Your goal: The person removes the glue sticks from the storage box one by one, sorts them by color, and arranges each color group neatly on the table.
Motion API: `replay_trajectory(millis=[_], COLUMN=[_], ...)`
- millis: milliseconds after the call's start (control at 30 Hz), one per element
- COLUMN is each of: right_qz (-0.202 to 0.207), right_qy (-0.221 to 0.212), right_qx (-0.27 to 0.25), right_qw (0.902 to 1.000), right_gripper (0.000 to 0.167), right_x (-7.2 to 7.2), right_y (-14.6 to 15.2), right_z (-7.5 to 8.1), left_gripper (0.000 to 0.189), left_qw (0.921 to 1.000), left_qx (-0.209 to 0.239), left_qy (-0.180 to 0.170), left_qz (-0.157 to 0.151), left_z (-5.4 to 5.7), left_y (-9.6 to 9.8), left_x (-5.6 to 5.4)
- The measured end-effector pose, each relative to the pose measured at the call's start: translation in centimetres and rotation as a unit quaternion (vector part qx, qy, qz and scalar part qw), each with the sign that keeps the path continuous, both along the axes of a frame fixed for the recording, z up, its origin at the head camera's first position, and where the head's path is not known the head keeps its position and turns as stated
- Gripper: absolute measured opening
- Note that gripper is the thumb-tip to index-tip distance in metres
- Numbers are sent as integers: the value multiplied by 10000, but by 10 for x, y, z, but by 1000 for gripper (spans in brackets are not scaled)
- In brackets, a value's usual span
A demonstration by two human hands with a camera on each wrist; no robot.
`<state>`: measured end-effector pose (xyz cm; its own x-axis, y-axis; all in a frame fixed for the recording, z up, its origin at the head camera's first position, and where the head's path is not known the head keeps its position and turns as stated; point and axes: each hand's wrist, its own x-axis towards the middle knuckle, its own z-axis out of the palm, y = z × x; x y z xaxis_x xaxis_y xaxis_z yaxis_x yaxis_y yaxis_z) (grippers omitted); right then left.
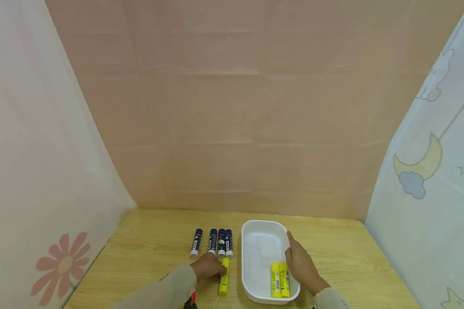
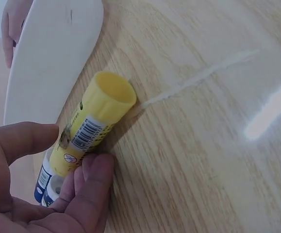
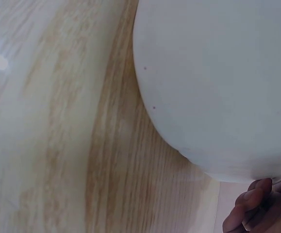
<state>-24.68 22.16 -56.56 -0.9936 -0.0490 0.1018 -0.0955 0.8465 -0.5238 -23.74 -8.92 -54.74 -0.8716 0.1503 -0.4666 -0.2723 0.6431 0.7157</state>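
Note:
On the table, my left hand (image 1: 209, 266) holds a yellow glue stick (image 1: 224, 279) between thumb and fingers. The left wrist view shows the stick's barcode label and its open-looking hollow end (image 2: 117, 91) turned away from the palm. My right hand (image 1: 303, 264) grips the right rim of a white tray (image 1: 255, 274), thumb on the inner side. Two more yellow glue sticks (image 1: 280, 281) lie side by side in the tray's near right corner. In the right wrist view, curled fingers (image 3: 249, 206) meet the tray's edge.
Beyond the left hand, three dark blue glue sticks with white ends (image 1: 221, 242) lie close together, and another blue one (image 1: 196, 242) lies apart to their left. Cloth hangs behind the wooden table (image 1: 151, 240) and on both sides.

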Motion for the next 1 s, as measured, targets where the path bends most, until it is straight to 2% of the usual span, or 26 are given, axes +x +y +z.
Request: replay_trajectory(millis=[167, 333, 433, 533, 600, 700, 833, 1000], right_qz=[14, 37, 27, -9, -21, -40, -49, -25], right_qy=[-38, 25, 54, 6, -46, -80, -84, -147], right_qx=[-60, -11, 28, 73, 90, 75, 17, -53], right_qw=[10000, 10000, 10000, 10000, 9999, 9999, 10000, 9999], right_gripper=[55, 55, 55, 56, 56, 56, 57, 57], right_x=[1, 1, -1, -1, -2, -3, -4, -2], right_y=[-1, 0, 1, 1, 1, 2, 2, 2], right_z=[-3, -5, -5, -3, -2, -1, -1, -3], left_gripper=[17, 20, 23, 26, 28, 32, 35, 40], left_qw=[9999, 9991, 9976, 9947, 9908, 9828, 9666, 9517], left_qx=[90, 341, 613, 992, 1345, 1837, 2546, 3062], left_qy=[-90, -14, 89, 86, 48, 102, 163, -10], left_qz=[-59, -257, -324, -244, -120, -149, -244, -205], left_z=[2, 5, 11, 19, 26, 39, 52, 57], left_y=[-2, -10, -16, -18, -16, -10, 2, 15], left_x=[4, 4, 1, -1, -1, 0, 5, 8])
